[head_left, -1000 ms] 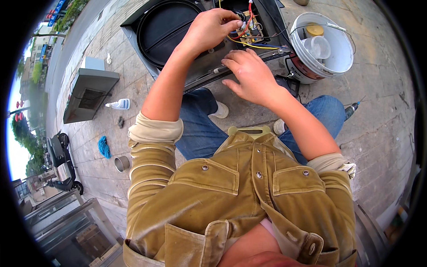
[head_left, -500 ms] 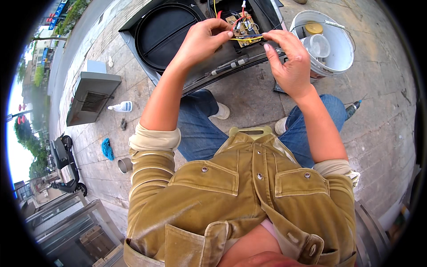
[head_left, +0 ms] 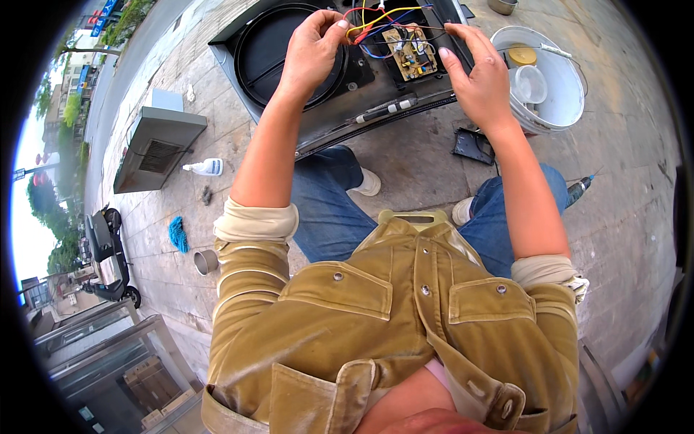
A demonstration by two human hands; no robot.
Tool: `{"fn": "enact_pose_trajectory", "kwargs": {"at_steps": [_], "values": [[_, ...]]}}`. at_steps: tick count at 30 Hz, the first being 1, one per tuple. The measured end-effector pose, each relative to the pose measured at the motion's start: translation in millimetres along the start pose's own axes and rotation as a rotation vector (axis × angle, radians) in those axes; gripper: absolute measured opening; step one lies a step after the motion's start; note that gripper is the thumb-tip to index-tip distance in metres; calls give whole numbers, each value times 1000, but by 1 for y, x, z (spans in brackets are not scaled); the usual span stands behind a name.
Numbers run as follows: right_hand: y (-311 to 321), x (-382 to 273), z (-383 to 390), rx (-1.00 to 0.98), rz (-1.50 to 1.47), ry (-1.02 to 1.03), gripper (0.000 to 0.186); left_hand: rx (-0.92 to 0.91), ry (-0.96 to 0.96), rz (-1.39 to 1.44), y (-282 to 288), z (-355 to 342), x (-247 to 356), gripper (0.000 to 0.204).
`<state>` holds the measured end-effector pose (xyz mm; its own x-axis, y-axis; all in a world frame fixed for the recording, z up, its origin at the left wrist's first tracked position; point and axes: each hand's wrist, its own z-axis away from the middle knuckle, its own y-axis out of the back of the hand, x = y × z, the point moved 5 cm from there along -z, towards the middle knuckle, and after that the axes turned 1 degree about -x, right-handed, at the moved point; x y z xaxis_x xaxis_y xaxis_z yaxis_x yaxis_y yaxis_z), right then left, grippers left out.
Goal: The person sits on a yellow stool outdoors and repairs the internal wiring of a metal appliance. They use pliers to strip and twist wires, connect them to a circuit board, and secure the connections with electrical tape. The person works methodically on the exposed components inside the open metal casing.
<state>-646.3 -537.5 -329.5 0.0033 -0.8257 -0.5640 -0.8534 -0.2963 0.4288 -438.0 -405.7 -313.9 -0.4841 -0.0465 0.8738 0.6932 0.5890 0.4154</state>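
My left hand [head_left: 315, 54] pinches red, yellow and blue wires [head_left: 387, 14] above an open black appliance housing [head_left: 238, 50], which has a large round recess on its left. An exposed circuit board [head_left: 410, 54] sits in a compartment on the right, with wires running to it. My right hand [head_left: 481, 79] is raised at the housing's right edge, thumb and index apart, a thin dark wire running by its fingertips. A long fitting [head_left: 383, 108] lies along the front edge of the housing.
A white bucket [head_left: 564, 101] with containers stands right, near a black panel [head_left: 473, 145] and power drill [head_left: 580, 188]. Left lie a grey metal hood [head_left: 155, 152], squeeze bottle [head_left: 206, 167], blue cloth [head_left: 178, 235] and metal cylinder [head_left: 206, 262]. A scooter [head_left: 108, 257] stands far left.
Both hands have risen, drawing the wires up off the circuit board, which now shows more fully. My right hand has moved rightward and its thumb and index have spread. The black panel has come into view.
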Motion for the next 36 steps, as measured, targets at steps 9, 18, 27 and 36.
{"fn": "enact_pose_trajectory", "kwargs": {"at_steps": [9, 18, 27, 36], "values": [[-3, 4, 13, -46, -128, -116, 37, 38, 64, 54, 6, -3, -11, 18], [-4, 21, 24, -34, -289, -240, 35, 55, 64, 37, 4, 0, -9, 19], [7, 42, 28, -33, -170, -368, 24, 78, 58, -66, 10, -1, -8, 19], [-18, 53, 9, -197, -191, -241, 22, 66, 59, -63, 12, -1, -11, 20]]}}
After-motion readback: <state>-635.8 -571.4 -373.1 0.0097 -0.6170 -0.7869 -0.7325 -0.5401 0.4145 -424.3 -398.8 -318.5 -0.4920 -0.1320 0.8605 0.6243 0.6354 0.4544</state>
